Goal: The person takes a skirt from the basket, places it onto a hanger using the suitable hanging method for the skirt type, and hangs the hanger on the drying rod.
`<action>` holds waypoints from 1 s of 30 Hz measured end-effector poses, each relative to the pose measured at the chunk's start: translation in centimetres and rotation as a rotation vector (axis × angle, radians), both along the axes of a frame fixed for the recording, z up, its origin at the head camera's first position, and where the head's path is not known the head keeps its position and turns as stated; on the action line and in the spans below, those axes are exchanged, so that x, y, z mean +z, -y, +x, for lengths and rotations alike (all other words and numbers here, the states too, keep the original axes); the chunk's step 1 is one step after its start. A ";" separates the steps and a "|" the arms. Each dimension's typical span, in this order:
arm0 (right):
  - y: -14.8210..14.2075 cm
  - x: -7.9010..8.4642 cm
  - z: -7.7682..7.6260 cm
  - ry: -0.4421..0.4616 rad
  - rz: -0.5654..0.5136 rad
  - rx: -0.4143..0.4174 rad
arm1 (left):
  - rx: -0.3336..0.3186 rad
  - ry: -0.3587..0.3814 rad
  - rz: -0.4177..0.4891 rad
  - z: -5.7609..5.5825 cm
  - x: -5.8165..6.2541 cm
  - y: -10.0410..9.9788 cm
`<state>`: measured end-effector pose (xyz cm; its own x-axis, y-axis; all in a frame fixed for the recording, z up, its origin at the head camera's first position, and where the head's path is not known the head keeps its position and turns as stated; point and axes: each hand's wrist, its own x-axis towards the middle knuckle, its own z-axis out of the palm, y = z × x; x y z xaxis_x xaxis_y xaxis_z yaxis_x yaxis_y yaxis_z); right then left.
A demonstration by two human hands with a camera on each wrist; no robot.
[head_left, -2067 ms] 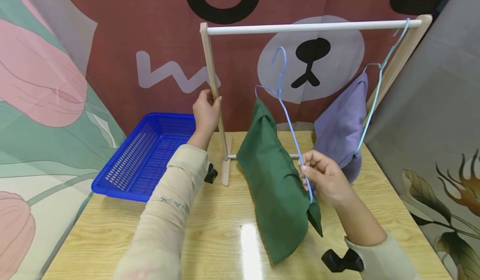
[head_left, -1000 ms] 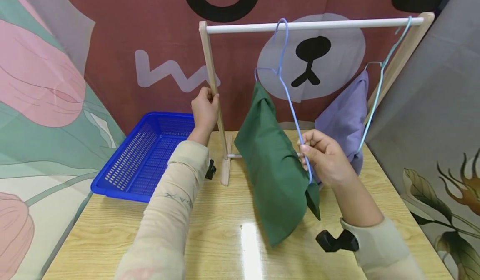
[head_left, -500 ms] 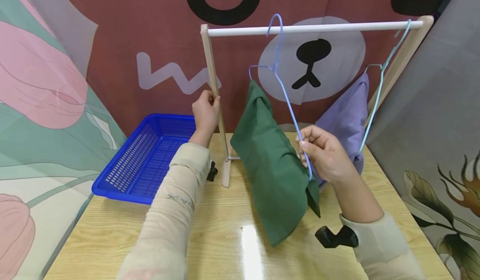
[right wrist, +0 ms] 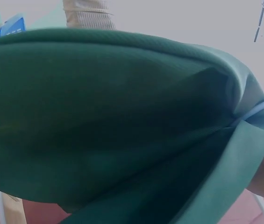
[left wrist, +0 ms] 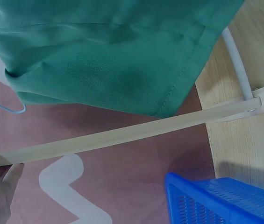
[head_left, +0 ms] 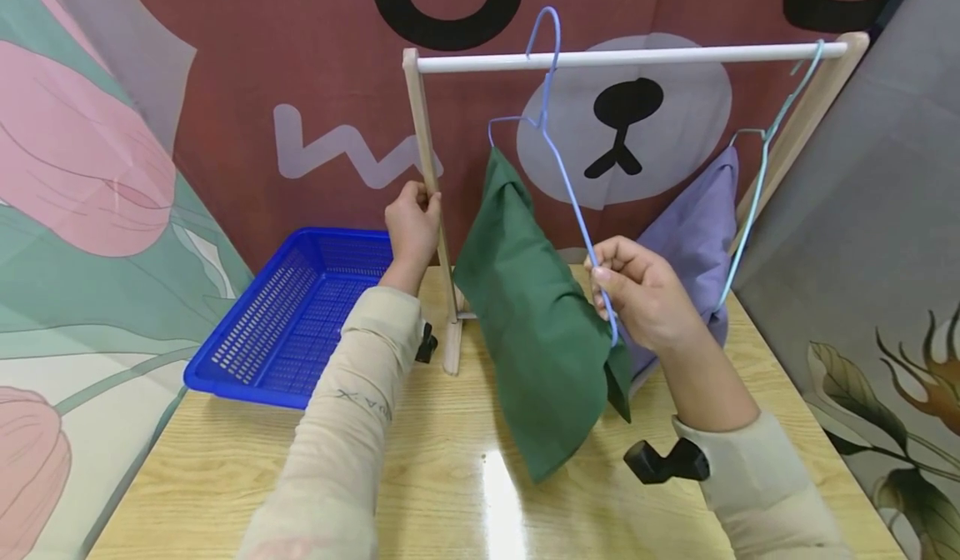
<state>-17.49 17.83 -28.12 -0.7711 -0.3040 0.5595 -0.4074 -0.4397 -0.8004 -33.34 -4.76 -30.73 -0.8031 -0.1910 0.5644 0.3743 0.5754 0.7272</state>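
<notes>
My right hand (head_left: 641, 293) pinches the lower right end of a blue-violet clothes hanger (head_left: 567, 185). Draped from that hanger is a green cloth (head_left: 532, 327), which fills most of the right wrist view. The hanger's hook stands above the white rail (head_left: 660, 56) of a small clothes rack, its tip about level with the rail; whether it bears on it I cannot tell. With thumb and fingers, my left hand (head_left: 412, 227) grips the rack's wooden left post (left wrist: 122, 135). At the rail's right end, a purple cloth (head_left: 690, 235) hangs on a mint-green hanger (head_left: 763, 160).
Left of the rack, a blue perforated basket (head_left: 198, 372) sits on the wooden table (head_left: 420, 477). Behind the rack hangs a printed red-brown curtain (head_left: 337, 68). Another wall hanging (head_left: 847, 252), grey with plant prints, borders the right side.
My right hand has lifted the hanger with the green cloth, and it has shifted slightly left. Its hook has risen from below the rail to above it. The left hand stays on the post.
</notes>
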 end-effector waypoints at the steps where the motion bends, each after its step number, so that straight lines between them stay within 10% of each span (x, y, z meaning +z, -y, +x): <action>1: 0.0 0.0 -0.1 0.002 0.000 -0.003 | 0.001 -0.001 0.001 0.0 0.0 0.0; 30: 0.0 -1.3 -1.5 0.101 0.072 -0.026 | 0.001 -0.044 0.015 0.2 -0.2 -0.1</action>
<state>-19.03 17.86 -29.43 -0.8308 -0.3197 0.4556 -0.3334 -0.3695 -0.8673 -33.16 -4.63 -30.90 -0.7773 -0.2002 0.5965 0.4058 0.5649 0.7185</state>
